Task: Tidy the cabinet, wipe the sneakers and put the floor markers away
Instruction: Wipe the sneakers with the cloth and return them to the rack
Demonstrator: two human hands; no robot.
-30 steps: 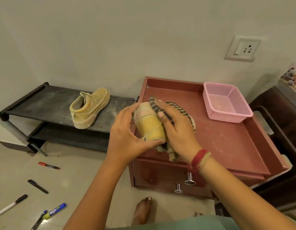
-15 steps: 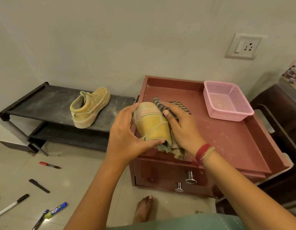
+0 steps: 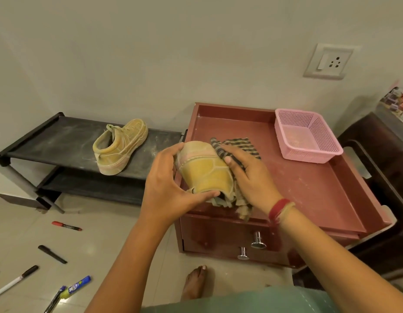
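The person's left hand (image 3: 171, 188) grips a dusty yellow lace-up sneaker (image 3: 205, 175) from its left side. The thumb curls under the heel collar at the near end and the fingers wrap over the far edge by the pale sole. The shoe lies tipped on its side between the two hands, above the near-left corner of the reddish-brown wooden cabinet (image 3: 320, 190). The right hand (image 3: 252, 184) holds a grey-and-black striped cloth (image 3: 241, 146) against the sneaker's right side, with fingers curved over the fabric and the thumb tip resting on the yellow upper. The cloth's frayed end hangs out below the palm at the cabinet's near edge. A pink perforated plastic basket (image 3: 306, 134) sits on the far-right part of the cabinet's rimmed top, well apart from the hands. To the left, a second yellow sneaker (image 3: 119, 147) stands upright on the top shelf of a black two-tier shoe rack (image 3: 60, 141). On the tiled floor at near left lie a red marker (image 3: 66, 226), a black marker (image 3: 52, 254), a white marker with a black cap (image 3: 15, 281) and a blue-and-yellow marker (image 3: 77, 286), all apart from one another.
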